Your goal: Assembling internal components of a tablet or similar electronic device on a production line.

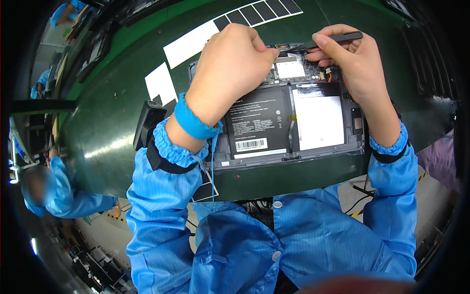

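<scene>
An opened tablet [313, 154] lies on the green table with its inside facing up. Its black battery [259, 115] fills the lower left, and a white panel [320, 122] sits to the right of that. Along the far edge runs the circuit board [313, 71]. My right hand [350, 61] grips black tweezers [338, 37], their tips reaching left to the board's far edge. Close by those tips, my left hand [240, 63] is pinched at the same edge; whatever its fingers hold is hidden. A blue wrist strap [191, 117] circles my left wrist.
White sheets with black rectangles [259, 13] lie beyond the tablet, and another white sheet [160, 83] is at its left. A black device [149, 122] is by my left forearm. Dark ridged panels [428, 59] stand at the right. A person in blue [73, 191] works at the left.
</scene>
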{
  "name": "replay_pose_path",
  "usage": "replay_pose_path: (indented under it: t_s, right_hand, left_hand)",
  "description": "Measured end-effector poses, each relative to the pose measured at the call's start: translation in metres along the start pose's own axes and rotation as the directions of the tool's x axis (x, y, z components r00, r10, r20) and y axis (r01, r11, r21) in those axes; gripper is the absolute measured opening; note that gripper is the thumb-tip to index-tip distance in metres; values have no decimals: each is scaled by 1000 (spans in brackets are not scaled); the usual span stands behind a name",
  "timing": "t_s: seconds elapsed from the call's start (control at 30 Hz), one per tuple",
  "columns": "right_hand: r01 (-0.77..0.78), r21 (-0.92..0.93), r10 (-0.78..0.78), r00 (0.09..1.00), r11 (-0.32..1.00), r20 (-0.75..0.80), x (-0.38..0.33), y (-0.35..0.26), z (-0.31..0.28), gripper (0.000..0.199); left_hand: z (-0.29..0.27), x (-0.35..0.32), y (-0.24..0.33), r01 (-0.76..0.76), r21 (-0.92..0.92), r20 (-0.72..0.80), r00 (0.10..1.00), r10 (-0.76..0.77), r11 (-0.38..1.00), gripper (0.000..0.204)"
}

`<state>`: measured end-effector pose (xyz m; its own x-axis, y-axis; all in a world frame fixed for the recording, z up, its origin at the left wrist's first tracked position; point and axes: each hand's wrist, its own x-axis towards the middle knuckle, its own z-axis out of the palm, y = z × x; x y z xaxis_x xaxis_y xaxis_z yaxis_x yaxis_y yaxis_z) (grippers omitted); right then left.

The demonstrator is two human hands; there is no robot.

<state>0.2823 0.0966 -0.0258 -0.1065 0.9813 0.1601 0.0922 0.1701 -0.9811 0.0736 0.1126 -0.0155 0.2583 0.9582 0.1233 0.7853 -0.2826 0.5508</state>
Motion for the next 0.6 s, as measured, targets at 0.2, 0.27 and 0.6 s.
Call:
replay_pose_path:
  t_s: [0.2, 0.27, 0.6]
  right_hand:
    - [9, -1, -9, 1000, 1000, -20, -2, -1, 1, 19]
    - [1, 12, 0, 1000, 1000, -19, -2, -1, 1, 18]
    - [79, 159, -55, 987, 984, -151, -3, 1, 3, 25]
  left_hand:
    - [-3, 8, 5, 58, -37, 102, 993, -54, 998, 39]
    - [-6, 12, 6, 41, -19, 106, 994, -39, 999, 42]
    - [-24, 16, 12, 88, -82, 324, 944, -57, 993, 42]
